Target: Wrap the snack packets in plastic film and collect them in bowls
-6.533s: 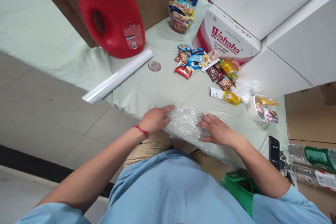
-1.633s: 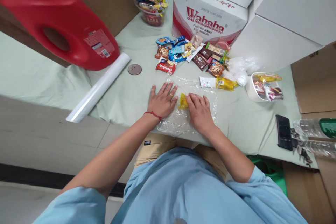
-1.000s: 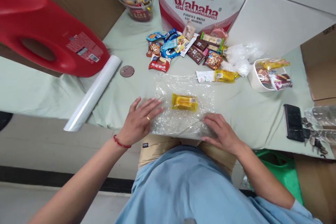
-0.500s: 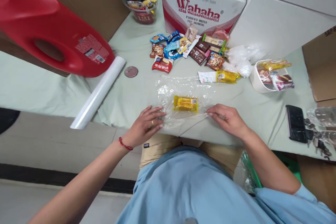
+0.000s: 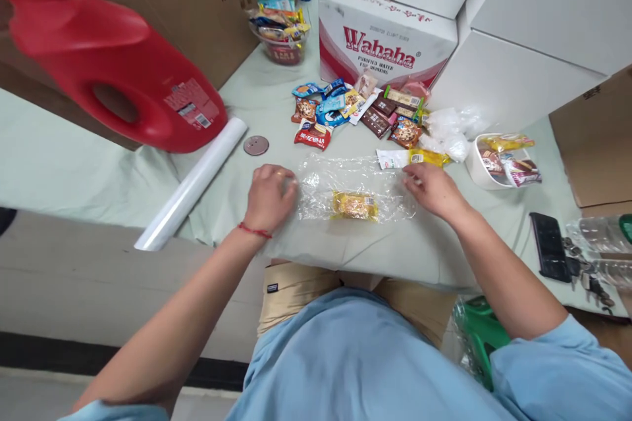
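A yellow-wrapped snack point(image 5: 354, 205) lies on the table under a folded layer of clear plastic film point(image 5: 320, 177). The crinkled film spreads to both sides of it. At the film's left edge is my left hand point(image 5: 270, 198), back up, fingers bent and thumb apart from them; no held thing shows. My right hand point(image 5: 434, 189) hovers by the film's upper right side, its fingers loosely curled and slightly apart. Just beyond its fingertips lies a white and yellow snack packet point(image 5: 412, 158).
Behind lies a pile of wrapped snacks point(image 5: 345, 105) before a Wahaba-printed carton point(image 5: 385, 46). A film roll point(image 5: 192, 184), a brown round disc point(image 5: 256, 145) and a red jug point(image 5: 148, 79) are left. A white snack tub point(image 5: 478, 168) and a phone point(image 5: 549, 247) are right.
The near part of the film has been folded over the yellow snack. Both hands have moved away from me, toward the film's far side, and the right hand has left its near corner.
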The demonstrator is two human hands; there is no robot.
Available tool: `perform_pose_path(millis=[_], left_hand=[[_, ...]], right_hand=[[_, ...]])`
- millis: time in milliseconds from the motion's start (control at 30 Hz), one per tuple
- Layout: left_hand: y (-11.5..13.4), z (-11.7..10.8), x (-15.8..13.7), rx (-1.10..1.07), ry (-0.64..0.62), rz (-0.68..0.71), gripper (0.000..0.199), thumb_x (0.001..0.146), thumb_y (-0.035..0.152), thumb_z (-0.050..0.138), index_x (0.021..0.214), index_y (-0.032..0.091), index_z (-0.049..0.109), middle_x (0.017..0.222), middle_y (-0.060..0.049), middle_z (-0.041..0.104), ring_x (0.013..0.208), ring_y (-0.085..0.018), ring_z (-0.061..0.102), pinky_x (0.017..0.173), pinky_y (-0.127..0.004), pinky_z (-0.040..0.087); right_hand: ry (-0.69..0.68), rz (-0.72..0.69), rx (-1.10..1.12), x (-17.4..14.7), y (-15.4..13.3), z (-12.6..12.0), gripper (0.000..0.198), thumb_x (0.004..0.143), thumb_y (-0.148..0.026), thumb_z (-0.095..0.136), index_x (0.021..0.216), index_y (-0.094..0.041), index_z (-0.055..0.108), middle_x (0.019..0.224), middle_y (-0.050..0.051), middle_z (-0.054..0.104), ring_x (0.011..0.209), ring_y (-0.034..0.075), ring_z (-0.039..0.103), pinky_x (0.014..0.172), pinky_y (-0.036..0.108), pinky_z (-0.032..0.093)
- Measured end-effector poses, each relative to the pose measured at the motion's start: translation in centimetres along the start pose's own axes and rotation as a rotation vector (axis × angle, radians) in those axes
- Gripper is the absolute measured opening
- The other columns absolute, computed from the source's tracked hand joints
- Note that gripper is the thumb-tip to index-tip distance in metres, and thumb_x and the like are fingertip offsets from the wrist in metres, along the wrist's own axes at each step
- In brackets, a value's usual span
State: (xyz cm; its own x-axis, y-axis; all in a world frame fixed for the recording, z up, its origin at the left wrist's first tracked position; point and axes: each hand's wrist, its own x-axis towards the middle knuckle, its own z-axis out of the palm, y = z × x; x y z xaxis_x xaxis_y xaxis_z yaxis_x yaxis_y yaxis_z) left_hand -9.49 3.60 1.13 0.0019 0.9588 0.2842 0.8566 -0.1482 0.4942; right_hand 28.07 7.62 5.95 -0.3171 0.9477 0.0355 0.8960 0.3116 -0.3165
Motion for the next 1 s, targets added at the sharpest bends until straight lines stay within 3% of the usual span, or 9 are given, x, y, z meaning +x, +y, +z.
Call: perform_pose_path(millis=[100, 167, 267, 367, 467, 600, 767, 900, 1000], left_hand=[[2.1, -1.8, -3.4, 0.043, 0.28, 0.008, 0.028, 0.095, 0.028, 0.052, 0.115, 0.022, 0.07, 0.119, -0.014, 0.065, 0.12, -0.034, 0.056, 0.106, -0.056, 0.043], [4.2, -2.3, -5.6, 0.054, 0.361, 0.087, 0.034, 0.094, 0.02, 0.052, 0.124, 0.026, 0.067, 0.119, -0.012, 0.067, 0.116, -0.031, 0.06, 0.104, -0.055, 0.042], [7.4, -1.1, -7.3, 0.032, 0.154, 0.308, 0.045, 0.093, 0.012, 0.048, 0.131, 0.029, 0.065, 0.121, -0.008, 0.073, 0.105, -0.026, 0.064, 0.091, -0.047, 0.046], [9.3, 1.5, -6.7, 0.116, -0.124, 0.31, 0.051, 0.094, 0.011, 0.045, 0.139, 0.027, 0.063, 0.139, -0.007, 0.069, 0.103, -0.026, 0.064, 0.082, -0.044, 0.045], [9.8, 3.3, -5.8, 0.188, -0.246, 0.276, 0.051, 0.096, 0.012, 0.044, 0.142, 0.025, 0.062, 0.147, -0.006, 0.065, 0.106, -0.027, 0.063, 0.084, -0.045, 0.046], [9.9, 3.6, -5.7, 0.201, -0.256, 0.281, 0.049, 0.098, 0.015, 0.044, 0.143, 0.022, 0.062, 0.148, -0.007, 0.063, 0.105, -0.029, 0.063, 0.083, -0.047, 0.047], [9.7, 3.5, -5.5, 0.119, -0.291, 0.239, 0.044, 0.095, 0.013, 0.045, 0.131, 0.019, 0.071, 0.123, -0.013, 0.075, 0.104, -0.03, 0.066, 0.086, -0.048, 0.051], [7.9, 3.0, -5.7, -0.218, -0.324, 0.198, 0.041, 0.089, 0.013, 0.046, 0.113, 0.024, 0.077, 0.11, -0.008, 0.078, 0.109, -0.026, 0.069, 0.097, -0.044, 0.055], [5.7, 2.2, -6.3, -0.51, -0.235, 0.057, 0.035, 0.085, 0.018, 0.047, 0.097, 0.026, 0.079, 0.104, -0.003, 0.08, 0.102, -0.022, 0.072, 0.094, -0.038, 0.058]], right_hand=[[0.069, -0.126, -0.098, 2.3, -1.7, -1.3, 0.033, 0.098, -0.031, 0.053, 0.119, -0.015, 0.071, 0.11, 0.017, 0.069, 0.104, 0.033, 0.061, 0.09, 0.045, 0.049], [0.025, -0.221, -0.109, 4.5, -3.5, -0.9, 0.034, 0.099, -0.029, 0.052, 0.126, -0.015, 0.068, 0.117, 0.016, 0.068, 0.109, 0.032, 0.059, 0.094, 0.044, 0.048], [-0.102, -0.301, -0.144, 8.2, -6.5, 1.5, 0.045, 0.098, -0.027, 0.056, 0.14, -0.012, 0.058, 0.129, 0.018, 0.065, 0.117, 0.033, 0.056, 0.099, 0.044, 0.046], [-0.257, -0.224, -0.192, 10.8, -8.5, 3.8, 0.056, 0.093, -0.036, 0.068, 0.14, -0.009, 0.057, 0.123, 0.021, 0.069, 0.117, 0.035, 0.056, 0.096, 0.042, 0.046], [-0.37, -0.131, -0.11, 11.5, -9.2, 4.1, 0.04, 0.088, -0.032, 0.073, 0.122, -0.011, 0.07, 0.109, 0.015, 0.074, 0.103, 0.028, 0.063, 0.086, 0.033, 0.045], [-0.324, -0.24, 0.101, 8.5, -9.4, 2.1, 0.021, 0.094, -0.024, 0.062, 0.108, -0.015, 0.075, 0.088, 0.004, 0.073, 0.079, 0.017, 0.063, 0.074, 0.025, 0.041], [-0.333, -0.472, -0.03, 1.2, -9.7, 2.0, 0.034, 0.102, -0.026, 0.052, 0.132, -0.024, 0.068, 0.098, 0.006, 0.069, 0.082, 0.019, 0.061, 0.069, 0.027, 0.039], [-0.216, -0.508, -0.094, -2.6, -9.0, 4.3, 0.054, 0.103, -0.017, 0.045, 0.155, -0.032, 0.047, 0.11, 0.007, 0.064, 0.095, 0.023, 0.058, 0.077, 0.03, 0.044], [-0.173, -0.539, -0.111, -3.6, -9.0, 5.5, 0.058, 0.103, -0.011, 0.043, 0.156, -0.034, 0.046, 0.11, 0.007, 0.061, 0.101, 0.023, 0.054, 0.087, 0.032, 0.045]])
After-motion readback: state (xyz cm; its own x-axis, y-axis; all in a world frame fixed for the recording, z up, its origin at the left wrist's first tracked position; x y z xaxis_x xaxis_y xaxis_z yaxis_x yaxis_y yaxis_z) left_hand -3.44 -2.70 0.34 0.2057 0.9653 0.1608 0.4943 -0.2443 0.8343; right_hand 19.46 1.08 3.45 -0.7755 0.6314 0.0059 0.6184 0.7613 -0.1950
